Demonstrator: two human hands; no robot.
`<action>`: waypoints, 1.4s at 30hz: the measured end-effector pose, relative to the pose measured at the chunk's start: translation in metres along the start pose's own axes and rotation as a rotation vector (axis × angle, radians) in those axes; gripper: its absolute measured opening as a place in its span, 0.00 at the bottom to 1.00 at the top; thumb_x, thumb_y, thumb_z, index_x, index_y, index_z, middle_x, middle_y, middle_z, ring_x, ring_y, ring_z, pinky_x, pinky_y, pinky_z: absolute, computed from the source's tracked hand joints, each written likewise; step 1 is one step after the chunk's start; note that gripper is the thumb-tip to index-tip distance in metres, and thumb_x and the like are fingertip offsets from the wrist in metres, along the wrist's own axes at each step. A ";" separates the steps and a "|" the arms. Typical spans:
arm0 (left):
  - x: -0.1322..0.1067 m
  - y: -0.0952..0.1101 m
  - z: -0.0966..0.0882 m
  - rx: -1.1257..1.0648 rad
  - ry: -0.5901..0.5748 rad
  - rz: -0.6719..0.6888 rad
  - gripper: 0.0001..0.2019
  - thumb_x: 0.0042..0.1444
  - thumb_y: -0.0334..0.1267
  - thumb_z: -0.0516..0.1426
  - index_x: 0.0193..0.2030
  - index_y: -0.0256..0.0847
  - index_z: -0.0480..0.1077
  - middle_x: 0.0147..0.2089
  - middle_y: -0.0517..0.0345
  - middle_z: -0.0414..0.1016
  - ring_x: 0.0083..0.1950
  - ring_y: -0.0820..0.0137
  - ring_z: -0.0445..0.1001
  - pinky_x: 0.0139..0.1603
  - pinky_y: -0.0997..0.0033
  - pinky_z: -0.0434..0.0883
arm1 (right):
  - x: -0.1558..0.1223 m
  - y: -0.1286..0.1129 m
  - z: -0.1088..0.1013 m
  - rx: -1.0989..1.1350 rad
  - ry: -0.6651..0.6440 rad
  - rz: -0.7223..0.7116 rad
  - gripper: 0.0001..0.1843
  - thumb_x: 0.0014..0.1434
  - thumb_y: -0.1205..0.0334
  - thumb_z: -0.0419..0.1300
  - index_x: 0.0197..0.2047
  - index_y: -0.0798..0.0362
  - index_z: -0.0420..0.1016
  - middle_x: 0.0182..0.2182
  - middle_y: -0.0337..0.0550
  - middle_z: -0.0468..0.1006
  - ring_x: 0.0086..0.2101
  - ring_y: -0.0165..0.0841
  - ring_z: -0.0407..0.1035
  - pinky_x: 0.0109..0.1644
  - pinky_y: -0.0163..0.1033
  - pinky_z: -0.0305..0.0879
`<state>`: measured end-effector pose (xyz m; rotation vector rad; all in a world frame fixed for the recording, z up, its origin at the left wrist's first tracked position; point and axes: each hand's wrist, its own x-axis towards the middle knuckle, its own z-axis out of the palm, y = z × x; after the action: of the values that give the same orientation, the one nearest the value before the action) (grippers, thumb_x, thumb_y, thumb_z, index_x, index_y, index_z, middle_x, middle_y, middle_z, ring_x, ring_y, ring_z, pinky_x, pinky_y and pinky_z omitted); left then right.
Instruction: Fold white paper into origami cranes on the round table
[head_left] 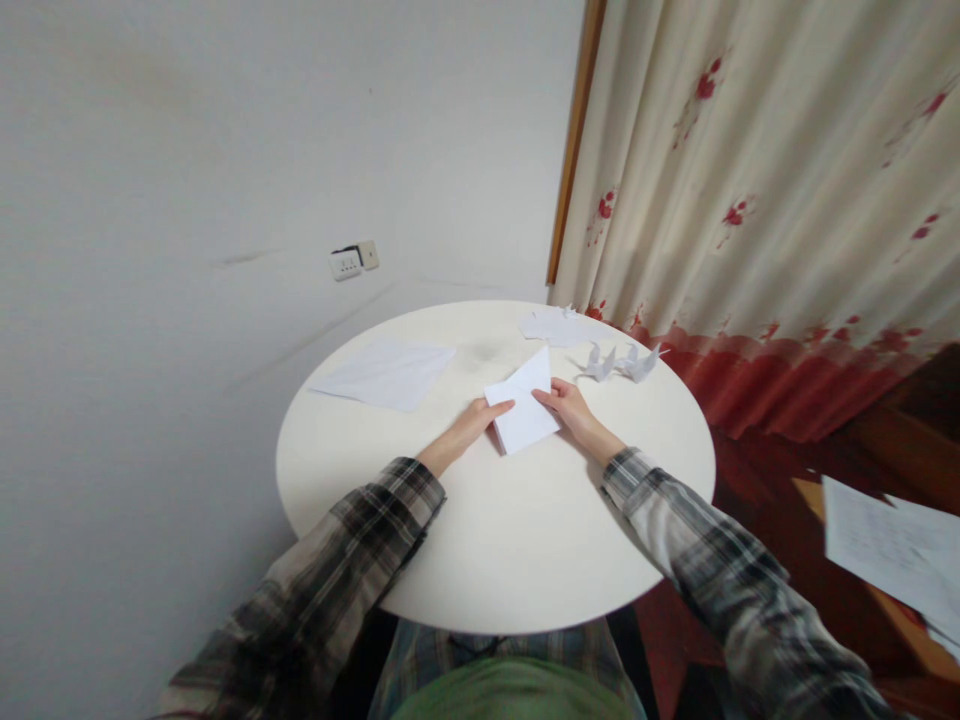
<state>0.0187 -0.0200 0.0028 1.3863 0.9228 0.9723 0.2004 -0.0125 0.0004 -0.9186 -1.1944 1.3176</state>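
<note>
A folded sheet of white paper (523,418) is held between my two hands above the middle of the table. My left hand (478,420) pinches its left edge, thumb on top and fingers beneath. On the other side my right hand (566,402) grips the right edge the same way, its thumb lying on the paper. One pointed corner of the paper sticks up at the far side. To the right of it stand two folded paper cranes (600,362), close together. A larger creased white sheet (386,374) lies to the left.
The round white table (487,560) stands against a wall with a power socket (346,265). More white paper (559,325) lies at its far edge. A flowered curtain (712,200) hangs at the right, with written sheets (877,535) below on a lower surface.
</note>
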 end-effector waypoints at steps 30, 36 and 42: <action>0.016 -0.015 -0.028 0.824 0.316 0.303 0.25 0.42 0.29 0.62 0.50 0.38 0.67 0.44 0.51 0.74 0.45 0.64 0.71 0.50 0.61 0.68 | 0.005 0.007 -0.016 -0.954 -0.001 -0.517 0.23 0.44 0.70 0.61 0.47 0.54 0.69 0.45 0.49 0.72 0.45 0.37 0.65 0.52 0.47 0.60; 0.012 -0.009 -0.026 0.978 0.058 0.524 0.19 0.50 0.24 0.55 0.49 0.38 0.69 0.53 0.51 0.71 0.55 0.66 0.66 0.59 0.61 0.62 | 0.005 0.011 -0.012 -0.938 -0.304 -0.602 0.21 0.49 0.77 0.51 0.44 0.52 0.73 0.47 0.46 0.74 0.49 0.33 0.66 0.56 0.44 0.59; 0.011 -0.007 -0.025 1.030 -0.085 0.434 0.14 0.56 0.29 0.51 0.47 0.36 0.71 0.50 0.51 0.73 0.53 0.67 0.69 0.57 0.65 0.64 | 0.007 0.015 -0.014 -1.007 -0.250 -0.495 0.15 0.54 0.71 0.54 0.43 0.52 0.75 0.45 0.46 0.76 0.47 0.34 0.69 0.55 0.44 0.61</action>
<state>-0.0011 -0.0001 -0.0038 2.5530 1.1384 0.7350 0.2101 -0.0023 -0.0157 -1.0372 -2.1862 0.3784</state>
